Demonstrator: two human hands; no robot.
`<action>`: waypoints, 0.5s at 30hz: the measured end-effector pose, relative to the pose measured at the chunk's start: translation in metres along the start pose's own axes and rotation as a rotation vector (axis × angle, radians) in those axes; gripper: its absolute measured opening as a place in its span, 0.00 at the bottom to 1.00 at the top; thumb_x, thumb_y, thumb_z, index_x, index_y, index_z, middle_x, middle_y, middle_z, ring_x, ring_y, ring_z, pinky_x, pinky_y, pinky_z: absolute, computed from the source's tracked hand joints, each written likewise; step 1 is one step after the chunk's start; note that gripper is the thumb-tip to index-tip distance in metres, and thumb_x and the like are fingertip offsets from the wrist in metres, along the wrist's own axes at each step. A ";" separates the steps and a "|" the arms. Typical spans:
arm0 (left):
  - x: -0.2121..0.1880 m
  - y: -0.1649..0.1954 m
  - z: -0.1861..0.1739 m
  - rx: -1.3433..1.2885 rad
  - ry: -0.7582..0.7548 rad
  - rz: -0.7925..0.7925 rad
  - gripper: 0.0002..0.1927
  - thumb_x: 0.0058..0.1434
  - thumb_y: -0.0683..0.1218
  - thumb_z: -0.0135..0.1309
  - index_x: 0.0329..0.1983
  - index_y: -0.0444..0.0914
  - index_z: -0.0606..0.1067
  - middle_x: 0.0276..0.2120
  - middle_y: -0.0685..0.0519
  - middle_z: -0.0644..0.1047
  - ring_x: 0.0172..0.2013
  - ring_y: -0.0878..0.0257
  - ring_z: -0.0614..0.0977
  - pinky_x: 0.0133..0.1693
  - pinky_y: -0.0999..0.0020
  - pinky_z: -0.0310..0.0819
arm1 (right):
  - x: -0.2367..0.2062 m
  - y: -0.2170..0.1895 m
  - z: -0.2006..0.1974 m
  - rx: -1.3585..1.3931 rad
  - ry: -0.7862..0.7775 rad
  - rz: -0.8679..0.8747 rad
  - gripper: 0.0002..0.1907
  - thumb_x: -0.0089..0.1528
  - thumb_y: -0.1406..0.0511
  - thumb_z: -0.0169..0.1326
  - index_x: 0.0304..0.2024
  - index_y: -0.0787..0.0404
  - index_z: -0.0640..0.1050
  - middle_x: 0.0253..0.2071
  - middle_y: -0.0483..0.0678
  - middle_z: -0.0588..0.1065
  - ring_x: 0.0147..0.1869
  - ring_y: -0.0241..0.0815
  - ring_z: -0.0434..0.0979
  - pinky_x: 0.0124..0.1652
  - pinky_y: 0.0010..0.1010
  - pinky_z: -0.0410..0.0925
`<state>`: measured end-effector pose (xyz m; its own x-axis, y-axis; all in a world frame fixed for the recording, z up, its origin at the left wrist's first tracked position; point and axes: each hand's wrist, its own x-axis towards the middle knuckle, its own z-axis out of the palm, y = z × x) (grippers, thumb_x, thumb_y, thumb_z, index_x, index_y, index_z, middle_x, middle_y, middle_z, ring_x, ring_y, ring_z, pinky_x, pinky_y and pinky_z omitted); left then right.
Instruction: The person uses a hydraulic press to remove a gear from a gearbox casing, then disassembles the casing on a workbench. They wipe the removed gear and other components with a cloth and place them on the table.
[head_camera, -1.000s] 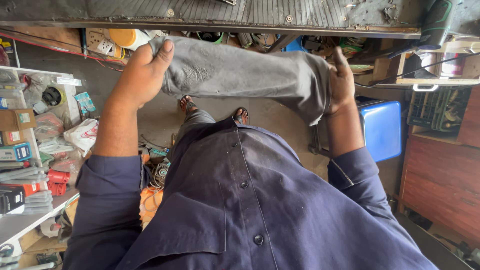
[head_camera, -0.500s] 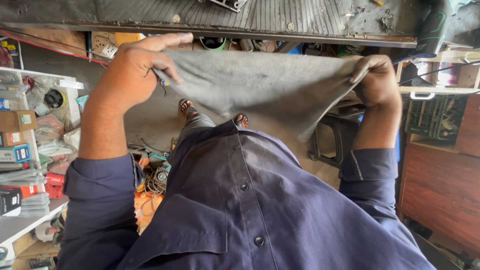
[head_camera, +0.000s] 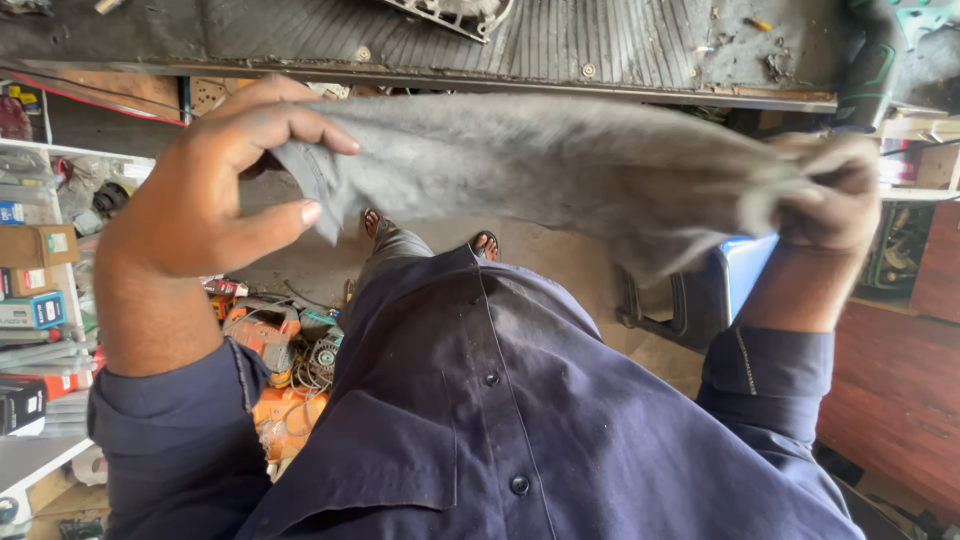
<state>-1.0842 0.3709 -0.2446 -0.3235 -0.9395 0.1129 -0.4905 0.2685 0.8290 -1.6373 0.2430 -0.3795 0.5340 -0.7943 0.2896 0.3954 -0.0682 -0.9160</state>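
Grey cloth (head_camera: 560, 170) is being held stretched between both hands at chest height, above the ridged metal counter (head_camera: 600, 45) edge. Changes vs. 1.0 s and 0.5 s ago: cloth was a tight roll, then opened into a broad hanging sheet; now it is being drawn back into a flatter horizontal band, w/ the right end blurring, i.e. moving fast. Judged: a shaking-out or re-folding stroke is under way, not a set-down.

Left hand (head_camera: 205, 215): fingers (head_camera: 300, 130) are curling over the top hem, thumb pressing from below, pinching the corner. Right hand (head_camera: 825, 195): fingers are closing in a fist around the bunched end; detail is smearing from motion.

Containers, rel. to fingers: blue plastic bin (head_camera: 745, 270) is sitting just below the right-hand fingers, partly hidden by cloth; contents not visible. Cardboard boxes (head_camera: 35, 245) are standing on the shelf (head_camera: 40, 460) well left of the left-hand fingers, closed. Orange power tools (head_camera: 265, 330) are lying loose on the floor below the left-hand fingers, in no container.
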 end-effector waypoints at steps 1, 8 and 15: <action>0.001 0.002 0.000 -0.066 0.036 -0.048 0.16 0.51 0.40 0.57 0.45 0.35 0.77 0.49 0.47 0.74 0.46 0.51 0.75 0.47 0.62 0.68 | 0.005 0.013 0.008 0.018 0.065 0.058 0.13 0.65 0.67 0.52 0.52 0.56 0.77 0.51 0.51 0.78 0.52 0.40 0.79 0.51 0.29 0.74; 0.032 -0.070 0.036 -0.052 0.046 0.082 0.11 0.66 0.37 0.57 0.52 0.37 0.75 0.48 0.51 0.76 0.53 0.53 0.79 0.59 0.63 0.71 | 0.085 0.143 0.175 -0.733 -0.008 0.187 0.26 0.66 0.61 0.48 0.67 0.54 0.66 0.60 0.46 0.72 0.60 0.40 0.73 0.59 0.32 0.67; 0.062 -0.167 0.029 0.684 0.474 -0.042 0.17 0.61 0.40 0.64 0.54 0.38 0.79 0.52 0.47 0.76 0.57 0.48 0.73 0.56 0.50 0.64 | 0.157 0.039 0.286 -1.352 -0.593 0.542 0.41 0.58 0.62 0.52 0.76 0.47 0.61 0.55 0.43 0.75 0.50 0.42 0.79 0.49 0.33 0.72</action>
<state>-1.0458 0.2745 -0.3917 0.0057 -0.9005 0.4347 -0.9272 0.1580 0.3395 -1.3241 0.2882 -0.2897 0.7192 -0.5838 -0.3768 -0.6947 -0.5914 -0.4095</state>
